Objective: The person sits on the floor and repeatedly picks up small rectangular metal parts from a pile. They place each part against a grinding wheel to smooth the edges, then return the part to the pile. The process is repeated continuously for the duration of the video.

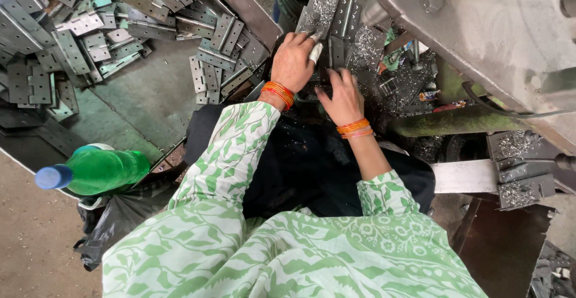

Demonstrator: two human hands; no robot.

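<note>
1. At the far left lies a big heap of metal hinges [54, 40] on a green-grey tray [150, 94], spread without order. Below it a green plastic bottle [96, 169] with a blue cap lies on its side, near a black bag [105, 229].

2. More to the middle, a smaller pile of hinges [219, 58] leans against the edge of the tray, just beside the left hand.

3. The left hand [292, 61] reaches forward with orange bangles on the wrist. Its fingers are curled and press on a hinge plate [321, 10] covered with metal shavings; one fingertip seems wrapped in white tape. I cannot tell if it pinches the plate or only pushes it.

4. The right hand [343, 97] lies just beside, also with orange bangles. Its fingers are spread and rest flat on dark metal parts under the machine; whether it holds something is hidden.

5. To the right stands the grey machine body [480, 28], and lower right a bracket [519, 178] carries more shavings.

6. My judgement for doing this step well: keep the plate flat and steady with one hand while the other guides it, take only one hinge each time, and keep fingertips away from sharp chips and from the machine head – the shavings can cut.
</note>
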